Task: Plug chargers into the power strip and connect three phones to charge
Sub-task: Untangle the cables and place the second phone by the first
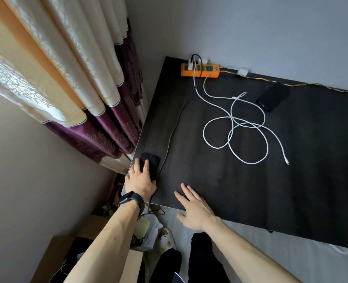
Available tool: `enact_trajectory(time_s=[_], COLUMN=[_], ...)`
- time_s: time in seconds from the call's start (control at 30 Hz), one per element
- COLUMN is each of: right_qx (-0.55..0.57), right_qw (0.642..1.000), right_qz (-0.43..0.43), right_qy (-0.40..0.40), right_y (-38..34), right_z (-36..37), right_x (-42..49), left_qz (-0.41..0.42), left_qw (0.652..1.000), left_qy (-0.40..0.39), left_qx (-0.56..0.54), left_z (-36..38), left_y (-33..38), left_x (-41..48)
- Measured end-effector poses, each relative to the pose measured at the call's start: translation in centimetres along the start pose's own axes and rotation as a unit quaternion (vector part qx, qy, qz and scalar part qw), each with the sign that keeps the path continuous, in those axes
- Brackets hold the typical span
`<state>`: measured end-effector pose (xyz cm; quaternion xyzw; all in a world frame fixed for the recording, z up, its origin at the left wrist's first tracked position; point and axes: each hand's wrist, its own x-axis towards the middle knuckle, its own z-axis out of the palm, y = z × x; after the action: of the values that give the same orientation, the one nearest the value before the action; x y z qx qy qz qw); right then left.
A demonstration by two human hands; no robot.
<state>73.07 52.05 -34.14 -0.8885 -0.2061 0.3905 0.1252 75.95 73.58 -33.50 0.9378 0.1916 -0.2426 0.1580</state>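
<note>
An orange power strip [200, 70] lies at the table's far edge with white chargers [190, 64] plugged into its left end. Two white cables [235, 127] run from it and loop across the dark table [271, 190]. A dark cable [171, 135] runs down toward a black phone [151, 160] at the near left corner. My left hand [141, 178] rests on that phone with its fingers straight. My right hand [195, 207] hovers open over the near table edge and holds nothing. A second black phone [272, 96] lies at the far right.
A small white adapter [243, 71] sits by the wall beside the strip's yellow cord [291, 84]. Curtains [71, 78] hang to the left of the table. Cardboard boxes [91, 231] and bags stand on the floor under the near left corner.
</note>
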Motion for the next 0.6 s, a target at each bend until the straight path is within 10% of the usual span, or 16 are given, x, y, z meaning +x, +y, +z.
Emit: enact_trajectory(time_s=[0.6], right_qx=[0.141], right_qw=[0.949], right_qz=[0.196], right_qy=[0.202], right_y=[21.7], right_z=[-17.6], right_x=[-7.6], left_qz=[0.144], left_qw=[0.987], left_qy=[0.074], left_qx=[-0.018], left_z=[-1.4], left_y=[25.0], left_x=[-1.3])
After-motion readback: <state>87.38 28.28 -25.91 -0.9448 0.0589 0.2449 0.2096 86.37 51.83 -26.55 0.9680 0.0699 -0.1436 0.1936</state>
